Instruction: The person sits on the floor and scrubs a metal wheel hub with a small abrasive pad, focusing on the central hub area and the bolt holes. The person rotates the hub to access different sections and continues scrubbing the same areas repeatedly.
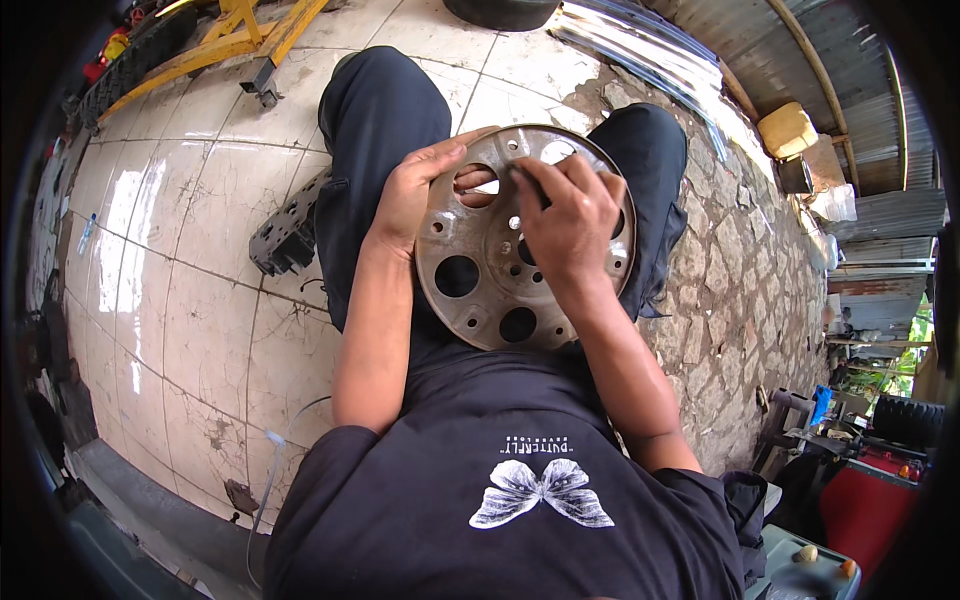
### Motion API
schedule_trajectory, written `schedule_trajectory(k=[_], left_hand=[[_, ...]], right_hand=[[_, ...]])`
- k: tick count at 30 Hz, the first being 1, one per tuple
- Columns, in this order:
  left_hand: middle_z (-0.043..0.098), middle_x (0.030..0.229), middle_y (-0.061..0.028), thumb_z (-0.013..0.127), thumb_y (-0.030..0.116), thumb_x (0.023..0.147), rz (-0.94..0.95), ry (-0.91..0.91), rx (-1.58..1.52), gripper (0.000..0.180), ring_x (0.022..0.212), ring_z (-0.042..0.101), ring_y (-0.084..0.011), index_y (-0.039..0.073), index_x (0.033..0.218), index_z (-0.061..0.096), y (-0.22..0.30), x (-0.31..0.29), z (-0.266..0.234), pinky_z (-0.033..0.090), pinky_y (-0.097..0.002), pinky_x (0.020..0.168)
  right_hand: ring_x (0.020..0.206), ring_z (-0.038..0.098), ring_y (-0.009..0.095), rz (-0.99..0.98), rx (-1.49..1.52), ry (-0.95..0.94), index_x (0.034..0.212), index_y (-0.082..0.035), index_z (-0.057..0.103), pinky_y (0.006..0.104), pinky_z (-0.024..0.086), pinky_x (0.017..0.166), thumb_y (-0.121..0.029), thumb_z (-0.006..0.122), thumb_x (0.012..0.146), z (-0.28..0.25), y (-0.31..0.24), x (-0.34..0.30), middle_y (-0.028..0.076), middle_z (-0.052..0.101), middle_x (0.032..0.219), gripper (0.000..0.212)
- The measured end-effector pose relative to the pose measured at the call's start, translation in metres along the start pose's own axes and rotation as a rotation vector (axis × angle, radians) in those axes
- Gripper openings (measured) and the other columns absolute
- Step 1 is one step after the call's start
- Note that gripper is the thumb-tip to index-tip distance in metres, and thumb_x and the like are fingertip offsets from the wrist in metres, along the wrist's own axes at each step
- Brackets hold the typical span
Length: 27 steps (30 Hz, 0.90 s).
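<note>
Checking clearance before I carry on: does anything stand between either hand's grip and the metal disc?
Nothing visible does. The left hand's grip is already on the metal disc, at its upper-left edge; the right hand's grip is over its upper face. Whether something small is tucked under those fingers, I can't tell.

Open room lies over the tiled floor at left, past a dark metal part beside the left leg. Both legs bracket the metal disc; the right hand blocks its upper right, the left hand its upper-left rim; the lower-left hole is uncovered.
</note>
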<state>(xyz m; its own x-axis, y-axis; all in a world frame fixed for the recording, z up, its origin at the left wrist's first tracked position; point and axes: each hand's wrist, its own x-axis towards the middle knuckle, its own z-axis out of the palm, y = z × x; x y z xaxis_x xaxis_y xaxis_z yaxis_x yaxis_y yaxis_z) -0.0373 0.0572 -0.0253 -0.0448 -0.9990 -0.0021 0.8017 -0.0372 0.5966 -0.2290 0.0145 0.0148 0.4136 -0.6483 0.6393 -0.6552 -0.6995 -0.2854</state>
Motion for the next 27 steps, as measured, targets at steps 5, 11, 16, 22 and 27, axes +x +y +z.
schedule_trajectory(k=[5,11,16,22,27], left_hand=[[0.071,0.126,-0.0187,0.046,0.016,0.116,0.0,-0.013,0.03,0.052,0.099,0.067,-0.0167,-0.017,0.156,0.048,-0.002,0.001,-0.008,0.061,-0.0336,0.088],[0.071,0.126,-0.019,0.043,0.012,0.115,0.001,-0.145,-0.132,0.05,0.103,0.069,-0.017,-0.016,0.156,0.05,-0.006,0.003,-0.023,0.057,-0.0305,0.082],[0.069,0.139,-0.025,0.046,0.023,0.115,-0.004,0.092,0.069,0.055,0.12,0.07,-0.027,-0.014,0.156,0.052,0.001,0.0,0.002,0.061,-0.0376,0.095],[0.066,0.145,-0.0248,0.049,0.036,0.114,-0.031,-0.018,-0.036,0.063,0.129,0.066,-0.036,-0.009,0.158,0.053,0.003,-0.005,0.001,0.054,-0.0524,0.112],[0.072,0.135,-0.0205,0.052,0.038,0.113,-0.053,-0.071,-0.218,0.058,0.124,0.069,-0.034,-0.005,0.15,0.062,-0.001,0.003,0.006,0.055,-0.0493,0.107]], right_hand=[[0.074,0.065,0.021,0.038,-0.062,0.008,0.099,-0.02,0.086,0.0398,0.041,0.084,-0.022,0.088,0.089,-0.008,0.012,0.007,0.0,0.065,0.078,0.01],[0.072,0.061,0.019,-0.036,0.085,-0.016,0.103,-0.021,0.088,0.0363,0.042,0.082,-0.019,0.091,0.085,-0.004,-0.006,-0.02,-0.002,0.064,0.079,0.019],[0.074,0.062,0.02,0.108,0.224,-0.101,0.105,-0.018,0.087,0.0369,0.044,0.074,-0.013,0.092,0.083,-0.029,0.002,-0.05,0.0,0.063,0.079,0.023],[0.075,0.066,0.017,0.215,0.44,0.073,0.114,-0.01,0.086,0.0317,0.05,0.065,-0.003,0.093,0.083,-0.03,0.015,-0.08,0.006,0.071,0.088,0.033],[0.079,0.069,0.018,0.269,0.486,0.11,0.113,-0.007,0.086,0.0304,0.053,0.07,-0.001,0.091,0.084,-0.023,0.018,-0.08,0.008,0.074,0.092,0.031]])
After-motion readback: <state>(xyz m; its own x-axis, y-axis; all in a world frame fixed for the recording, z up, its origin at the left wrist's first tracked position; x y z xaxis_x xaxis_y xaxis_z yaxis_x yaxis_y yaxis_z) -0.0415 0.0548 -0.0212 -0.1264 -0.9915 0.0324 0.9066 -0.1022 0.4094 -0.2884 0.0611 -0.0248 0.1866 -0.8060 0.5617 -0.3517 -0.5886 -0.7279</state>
